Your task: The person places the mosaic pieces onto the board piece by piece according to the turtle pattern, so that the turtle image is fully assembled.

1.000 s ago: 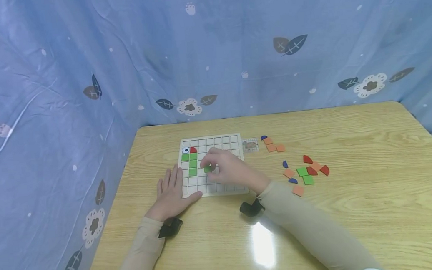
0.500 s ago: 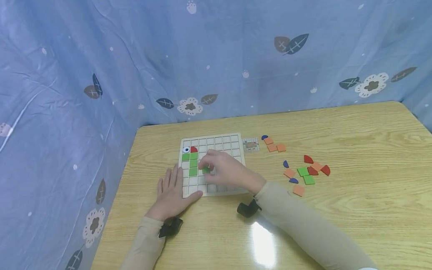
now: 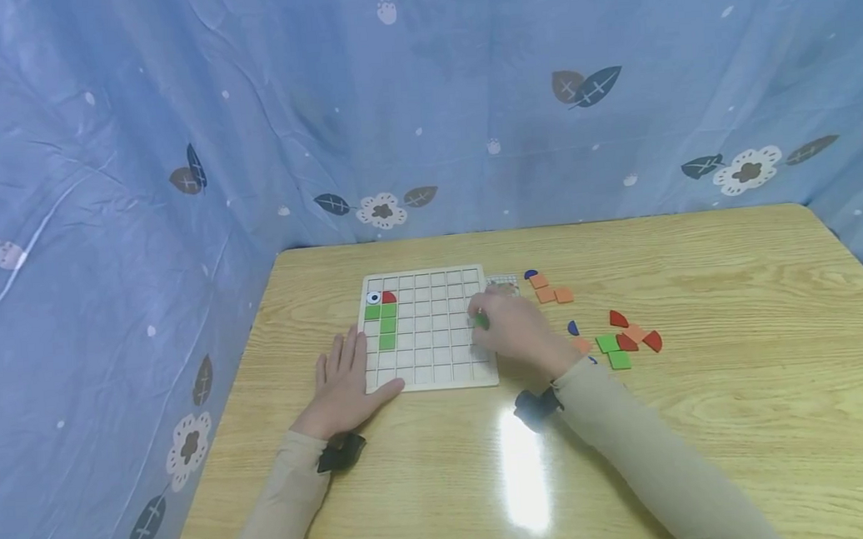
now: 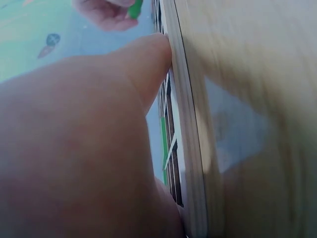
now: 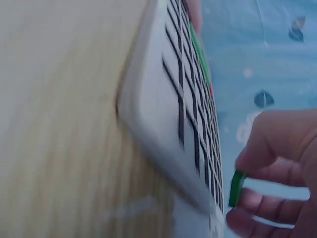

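A pale grid board [image 3: 437, 348] lies on the table, with an eye piece [image 3: 374, 298], a red quarter-circle [image 3: 389, 297] and several green square tiles [image 3: 387, 324] set in its left cells. My left hand [image 3: 345, 390] rests flat along the board's left edge, thumb at the near edge. My right hand [image 3: 514, 330] is over the board's right edge and pinches a green square tile [image 5: 237, 188] between thumb and fingers. That hand partly covers a small picture card [image 3: 502, 281] beside the board.
Right of the board lie loose orange squares [image 3: 564, 294], red quarter-circles [image 3: 653, 341], blue half-circles [image 3: 572, 327] and green squares [image 3: 620, 361]. A blue patterned curtain [image 3: 467, 133] hangs behind the table [image 3: 747, 381] and on its left.
My right hand has moved right, from the middle of the board to its right edge, with the green square tile still pinched. My left hand has stayed in place.
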A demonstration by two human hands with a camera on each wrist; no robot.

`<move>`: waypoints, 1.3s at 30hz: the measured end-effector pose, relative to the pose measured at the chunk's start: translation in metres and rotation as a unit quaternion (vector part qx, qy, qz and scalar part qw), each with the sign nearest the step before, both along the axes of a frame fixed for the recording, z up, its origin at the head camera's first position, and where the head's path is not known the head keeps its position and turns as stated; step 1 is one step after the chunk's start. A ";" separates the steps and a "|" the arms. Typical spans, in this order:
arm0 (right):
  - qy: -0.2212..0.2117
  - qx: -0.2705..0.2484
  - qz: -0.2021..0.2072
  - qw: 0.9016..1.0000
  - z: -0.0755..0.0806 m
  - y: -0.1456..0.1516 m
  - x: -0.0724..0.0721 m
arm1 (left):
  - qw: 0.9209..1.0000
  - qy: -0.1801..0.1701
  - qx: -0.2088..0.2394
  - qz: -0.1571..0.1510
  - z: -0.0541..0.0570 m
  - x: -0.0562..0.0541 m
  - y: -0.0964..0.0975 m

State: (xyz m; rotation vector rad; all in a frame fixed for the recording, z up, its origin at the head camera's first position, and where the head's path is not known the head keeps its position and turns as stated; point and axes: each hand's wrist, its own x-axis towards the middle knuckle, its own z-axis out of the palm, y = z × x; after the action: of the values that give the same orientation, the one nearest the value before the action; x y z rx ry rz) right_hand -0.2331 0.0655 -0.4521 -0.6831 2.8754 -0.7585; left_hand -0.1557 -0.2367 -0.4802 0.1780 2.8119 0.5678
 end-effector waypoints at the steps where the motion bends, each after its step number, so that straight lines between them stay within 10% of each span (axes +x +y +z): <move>1: -0.006 0.005 -0.014 1.000 0.000 0.005 -0.001 | 1.000 -0.001 0.000 0.000 0.001 0.000 0.000; 23: 0.002 0.084 -0.023 0.996 0.009 0.024 0.011 | 1.000 -0.001 -0.008 -0.004 -0.002 -0.001 -0.001; 39: 0.054 0.028 0.149 0.987 0.016 -0.081 0.014 | 1.000 0.012 -0.012 -0.005 -0.006 -0.002 -0.002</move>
State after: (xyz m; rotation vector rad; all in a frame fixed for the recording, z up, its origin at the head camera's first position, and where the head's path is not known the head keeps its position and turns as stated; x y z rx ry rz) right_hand -0.2186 -0.0157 -0.4358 -1.1466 2.7783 -0.6131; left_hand -0.1575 -0.2390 -0.4864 0.1939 2.8375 0.5327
